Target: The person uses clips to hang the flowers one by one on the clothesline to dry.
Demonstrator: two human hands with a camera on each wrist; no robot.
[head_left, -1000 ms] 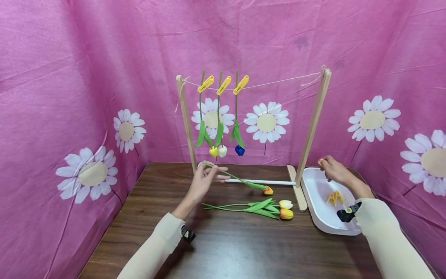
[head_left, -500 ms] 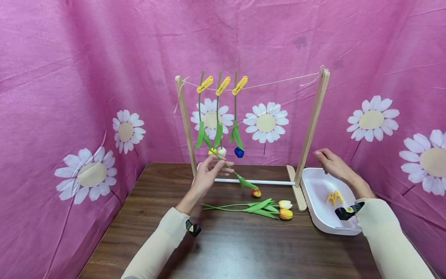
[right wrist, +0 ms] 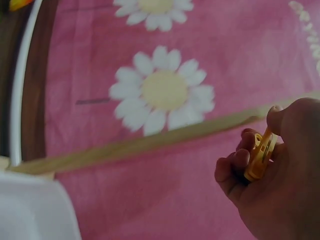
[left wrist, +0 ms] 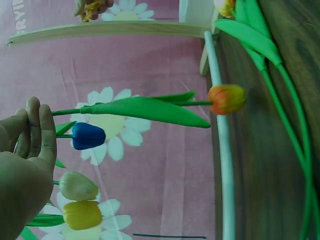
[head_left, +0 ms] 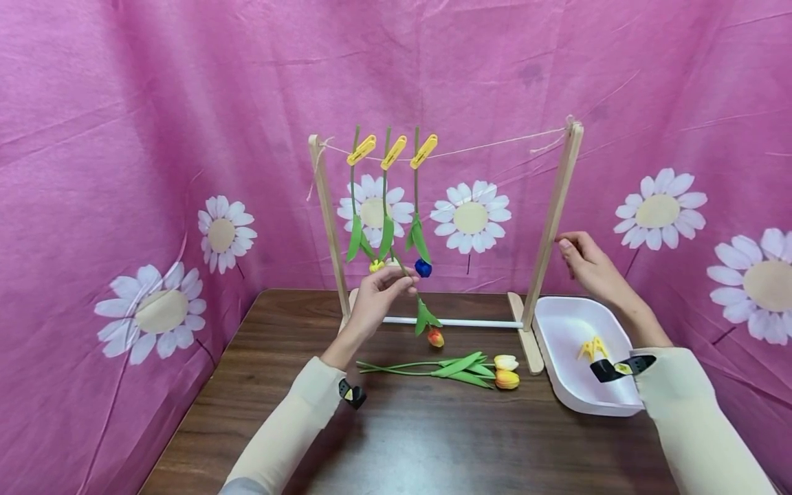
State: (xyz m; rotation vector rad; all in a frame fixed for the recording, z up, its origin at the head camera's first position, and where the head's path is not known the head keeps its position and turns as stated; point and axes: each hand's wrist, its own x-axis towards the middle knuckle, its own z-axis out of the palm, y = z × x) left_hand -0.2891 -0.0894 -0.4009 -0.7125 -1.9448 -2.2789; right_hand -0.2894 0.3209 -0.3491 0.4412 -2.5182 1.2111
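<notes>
My left hand (head_left: 382,297) pinches the stem of an orange-red artificial tulip (head_left: 436,337), whose bloom points down in front of the white crossbar. In the left wrist view this tulip (left wrist: 227,99) lies across the view, near the blue tulip (left wrist: 89,136). My right hand (head_left: 588,265) is beside the right wooden post and holds a yellow clothespin (right wrist: 261,156), clearest in the right wrist view. Three tulips, yellow, white and blue (head_left: 423,268), hang heads down from a string (head_left: 489,145) by yellow clothespins (head_left: 393,152). The left hand partly covers the white bloom.
Two more tulips, one white and one yellow-orange (head_left: 507,379), lie on the brown table (head_left: 408,433). A white tray (head_left: 559,378) at the right holds a few yellow clothespins (head_left: 592,348). The wooden posts (head_left: 553,227) stand on feet joined by a white bar (head_left: 476,323).
My left hand has moved up and right, and the orange-red tulip has swung from slanting to nearly upright, bloom down. My right hand has risen from above the tray toward the post.
</notes>
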